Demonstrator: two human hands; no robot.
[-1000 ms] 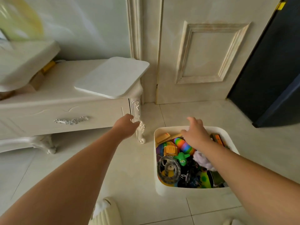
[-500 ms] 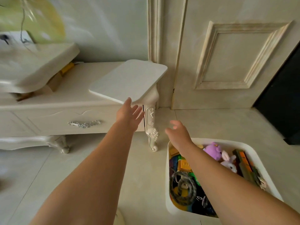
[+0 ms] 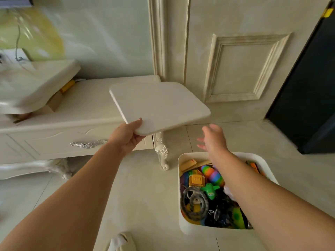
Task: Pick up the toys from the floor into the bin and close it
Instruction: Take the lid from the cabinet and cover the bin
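Since half a second ago the left hand [image 3: 126, 136] has gone from reaching open to pinching the near corner of the flat white lid with rounded corners [image 3: 159, 105], thumb on top and fingers underneath. It holds the lid over the right end of the cream cabinet's worktop [image 3: 87, 102]. The right hand [image 3: 213, 138] hovers with fingers spread, holding nothing, between the lid and the white plastic bin [image 3: 183, 227]. The bin stands on the tiled floor [image 3: 141, 196] near the cabinet's carved leg [image 3: 162, 153], packed with bright toys [image 3: 208, 189]. A one-corner hold looks wobbly. Taking the opposite edge with the right hand, levelling the lid and matching its corners to the rim should seat it cleanly.
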